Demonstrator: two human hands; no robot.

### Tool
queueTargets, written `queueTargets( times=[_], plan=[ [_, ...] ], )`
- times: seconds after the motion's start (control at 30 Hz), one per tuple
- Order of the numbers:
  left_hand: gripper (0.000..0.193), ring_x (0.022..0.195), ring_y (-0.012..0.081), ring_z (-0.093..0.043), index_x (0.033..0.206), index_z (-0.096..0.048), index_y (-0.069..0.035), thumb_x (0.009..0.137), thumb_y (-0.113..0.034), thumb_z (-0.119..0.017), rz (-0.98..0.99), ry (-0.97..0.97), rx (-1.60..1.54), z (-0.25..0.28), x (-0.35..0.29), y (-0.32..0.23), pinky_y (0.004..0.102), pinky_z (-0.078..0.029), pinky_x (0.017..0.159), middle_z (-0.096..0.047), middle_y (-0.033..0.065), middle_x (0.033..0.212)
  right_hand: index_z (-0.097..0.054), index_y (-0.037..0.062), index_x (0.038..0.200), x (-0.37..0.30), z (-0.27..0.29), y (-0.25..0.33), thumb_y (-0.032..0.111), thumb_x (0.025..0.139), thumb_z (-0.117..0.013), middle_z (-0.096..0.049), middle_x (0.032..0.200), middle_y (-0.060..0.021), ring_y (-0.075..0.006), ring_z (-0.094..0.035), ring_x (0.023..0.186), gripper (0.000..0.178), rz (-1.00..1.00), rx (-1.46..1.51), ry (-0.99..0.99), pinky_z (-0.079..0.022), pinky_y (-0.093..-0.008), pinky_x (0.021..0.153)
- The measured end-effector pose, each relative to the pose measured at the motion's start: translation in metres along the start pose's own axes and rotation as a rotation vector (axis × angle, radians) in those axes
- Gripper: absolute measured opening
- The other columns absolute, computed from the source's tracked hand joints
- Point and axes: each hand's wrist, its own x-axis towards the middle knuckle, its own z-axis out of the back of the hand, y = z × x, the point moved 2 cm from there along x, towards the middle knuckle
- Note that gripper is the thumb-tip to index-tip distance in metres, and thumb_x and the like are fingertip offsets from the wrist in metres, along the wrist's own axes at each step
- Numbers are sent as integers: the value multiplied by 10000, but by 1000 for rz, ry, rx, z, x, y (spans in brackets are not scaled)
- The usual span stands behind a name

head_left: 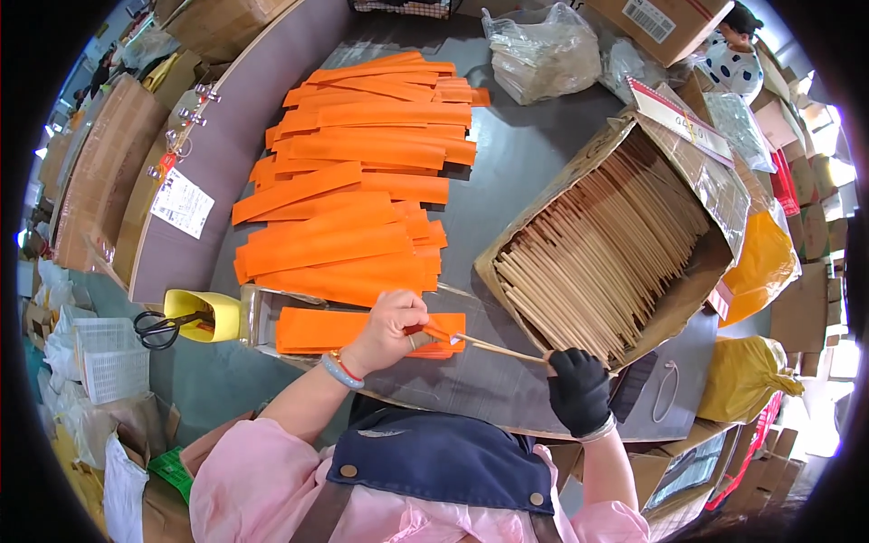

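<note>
A thin wooden stick (507, 350) spans the gap between my two hands. My right hand (579, 391), in a black fingerless glove, is closed around its right end. The fingers of my left hand (391, 328) pinch a narrow orange piece (440, 332) at the stick's other end; whether the stick is inside it I cannot tell. Under my left hand lies a small stack of flat orange strips (312, 331). Beyond it spreads a large overlapping pile of orange strips (330, 237). An open cardboard box (514, 242) full of wooden sticks (593, 258) stands tilted beyond my right hand.
Black-handled scissors (161, 329) rest in a yellow holder (224, 317) at the table's left edge. A raised board (258, 100) borders the grey table (507, 145) on the left. A clear plastic bag (543, 56) sits at the back; a person (733, 65) is at the far right.
</note>
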Motion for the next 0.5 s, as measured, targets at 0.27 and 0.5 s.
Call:
queueTargets(
  times=[0.27,0.5],
  plan=[
    [203,727,199,-605,862,-680,-134,712,-210,-794,-259,14,425,13,20,-45,351,-430,655,-652,-14,862,-516,73,1358,20,0,2,150,882,-644,-606,1158,-224,-427,-621,1002,499,-124,-47,-99,-541,-467,796],
    [252,865,226,-586,950,-693,-117,726,-182,-790,-385,-37,552,18,44,-65,379,-439,726,-617,15,963,-440,-12,1419,21,-21,31,213,896,-696,-495,1389,-245,-384,-489,1302,624,-119,545,-77,-393,-450,1078]
  ],
)
